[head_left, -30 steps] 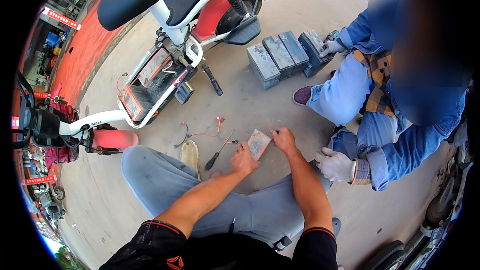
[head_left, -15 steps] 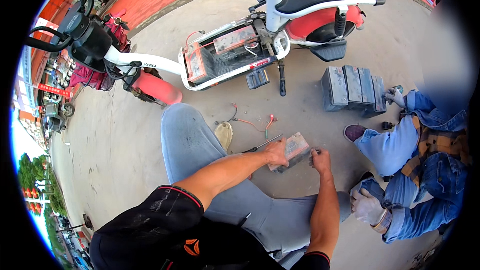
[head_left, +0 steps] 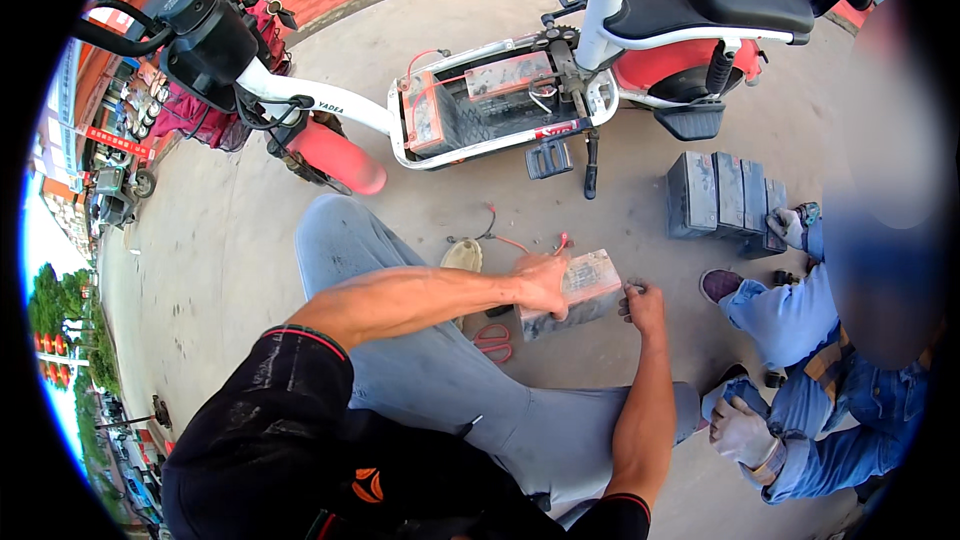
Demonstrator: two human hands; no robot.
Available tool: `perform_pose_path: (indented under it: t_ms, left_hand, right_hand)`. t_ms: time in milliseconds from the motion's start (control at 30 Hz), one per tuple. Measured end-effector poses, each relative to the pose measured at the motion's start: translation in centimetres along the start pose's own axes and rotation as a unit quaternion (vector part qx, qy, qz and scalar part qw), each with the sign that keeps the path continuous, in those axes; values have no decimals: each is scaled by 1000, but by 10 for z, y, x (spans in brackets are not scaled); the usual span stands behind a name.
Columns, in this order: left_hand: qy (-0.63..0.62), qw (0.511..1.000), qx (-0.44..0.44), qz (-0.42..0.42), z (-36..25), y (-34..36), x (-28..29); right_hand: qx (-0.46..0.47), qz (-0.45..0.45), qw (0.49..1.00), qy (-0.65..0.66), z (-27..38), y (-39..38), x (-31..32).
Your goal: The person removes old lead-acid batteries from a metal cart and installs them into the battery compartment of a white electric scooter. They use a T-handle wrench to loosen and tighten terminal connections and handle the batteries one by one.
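At the far left of the frame there are green trees point(head_left: 48, 305). Near the upper left is a dark red bag point(head_left: 195, 122). Next comes a bike point(head_left: 312, 98), white and red, across the top of the frame. Its red front fender point(head_left: 342, 158) points down toward the middle. The bike has a low, open tray point(head_left: 470, 153), and two blocks with pink tops sit in it.

Below the tray, near the middle, a tan shoe point(head_left: 462, 257) peeks out past the person's gray knee. Thin wires point(head_left: 508, 242), red and black, lie on the ground just right of the shoe. Under them are scissors point(head_left: 493, 342) with red loops.

The battery point(head_left: 590, 282) is a bit right of the middle, on the ground, with its dusty pink top up. The left hand point(head_left: 540, 285) grasps its left end, thumb on the near side. The right hand point(head_left: 642, 305) is by its right end. Those fingers are curled in, but I cannot tell if they hold a small thing or touch the battery.

On the right side, four dark boxes point(head_left: 725, 195) stand in a row. A helper's gloved hand point(head_left: 788, 228) is at the last one. The other glove point(head_left: 742, 432) is lower right, by the helper's knee.
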State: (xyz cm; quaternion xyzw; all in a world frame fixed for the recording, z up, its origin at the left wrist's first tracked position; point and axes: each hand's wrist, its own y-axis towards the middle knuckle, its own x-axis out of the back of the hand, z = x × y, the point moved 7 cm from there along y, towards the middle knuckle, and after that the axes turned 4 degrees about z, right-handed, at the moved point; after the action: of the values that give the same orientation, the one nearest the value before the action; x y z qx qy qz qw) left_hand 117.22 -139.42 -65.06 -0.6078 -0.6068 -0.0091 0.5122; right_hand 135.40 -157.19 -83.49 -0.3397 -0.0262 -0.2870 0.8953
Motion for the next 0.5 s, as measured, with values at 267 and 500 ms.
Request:
perform_pose_path:
  t_ms: [267, 500]
  left_hand:
    - [105, 968, 2, -227, 34, -109, 213]
    - [46, 931, 33, -361, 85, -112, 298]
  right_hand:
    - [85, 243, 962, -93, 93, -38, -107]
    - [183, 82, 979, -47, 198, -11, -108]
